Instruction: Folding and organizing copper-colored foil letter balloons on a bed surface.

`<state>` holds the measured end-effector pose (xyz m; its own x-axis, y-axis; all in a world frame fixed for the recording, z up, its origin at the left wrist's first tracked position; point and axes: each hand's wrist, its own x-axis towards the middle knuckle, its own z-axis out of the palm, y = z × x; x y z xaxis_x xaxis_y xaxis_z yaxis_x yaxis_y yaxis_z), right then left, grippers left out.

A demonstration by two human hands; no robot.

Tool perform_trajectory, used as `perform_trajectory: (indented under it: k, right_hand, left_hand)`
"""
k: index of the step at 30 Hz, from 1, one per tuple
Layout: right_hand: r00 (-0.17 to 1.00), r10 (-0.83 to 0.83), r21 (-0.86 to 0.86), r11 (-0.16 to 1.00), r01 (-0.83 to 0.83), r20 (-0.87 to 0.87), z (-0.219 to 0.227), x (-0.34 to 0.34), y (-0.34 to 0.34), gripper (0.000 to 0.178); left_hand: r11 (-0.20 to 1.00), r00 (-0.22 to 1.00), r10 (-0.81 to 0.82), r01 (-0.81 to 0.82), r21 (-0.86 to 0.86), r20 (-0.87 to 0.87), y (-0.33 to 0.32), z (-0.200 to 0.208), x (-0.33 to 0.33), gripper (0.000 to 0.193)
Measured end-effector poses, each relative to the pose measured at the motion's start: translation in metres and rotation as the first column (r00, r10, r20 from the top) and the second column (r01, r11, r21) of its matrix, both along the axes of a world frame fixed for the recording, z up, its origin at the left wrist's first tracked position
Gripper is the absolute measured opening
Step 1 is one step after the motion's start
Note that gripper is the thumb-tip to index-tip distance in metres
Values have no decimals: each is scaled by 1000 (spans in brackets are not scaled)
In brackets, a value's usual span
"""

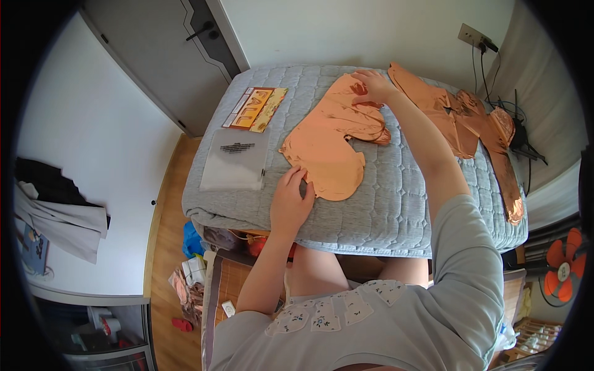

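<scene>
A flat copper-coloured foil balloon (pixel 337 145) with a curved outline lies uninflated on the grey quilted mattress (pixel 396 204). My left hand (pixel 292 198) rests at its lower left edge, fingertips touching the foil and thumb held apart from the fingers. At the far end of the balloon, my right hand (pixel 373 86) lies on the creased foil with its fingers spread. Reddish reflections show under that hand. A second copper foil balloon (pixel 455 117), creased and partly folded, is spread to the right, its narrow strip reaching down the mattress edge.
A frosted plastic pouch (pixel 232 164) and a printed orange card (pixel 257 108) lie on the mattress at left. Cables (pixel 520 133) hang below a wall socket (pixel 473 36). An orange-bladed fan (pixel 564 269) stands at right. Crumpled foil (pixel 185 294) is on the floor.
</scene>
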<state>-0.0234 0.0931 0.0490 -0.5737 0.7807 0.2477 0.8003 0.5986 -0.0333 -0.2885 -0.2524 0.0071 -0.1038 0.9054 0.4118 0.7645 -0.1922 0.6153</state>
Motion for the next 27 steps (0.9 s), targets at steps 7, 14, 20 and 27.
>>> perform_trajectory:
  k: [7, 14, 20, 27]
  right_hand:
    - [987, 104, 81, 992, -95, -123, 3, -15, -64, 52]
    - [951, 159, -303, 922, -239, -266, -6, -34, -194, 32]
    - [967, -10, -281, 958, -64, -254, -12, -48, -222, 45]
    - [911, -307, -621, 780, 75, -275, -13, -49, -207, 37]
  left_hand:
    - [999, 1000, 1, -2, 44, 8, -1, -4, -5, 38]
    - [993, 999, -30, 27, 119, 16, 0, -9, -11, 39]
    - [984, 999, -47, 44, 170, 14, 4, -11, -9, 34]
    - [993, 987, -56, 39, 113, 148, 7, -14, -18, 29]
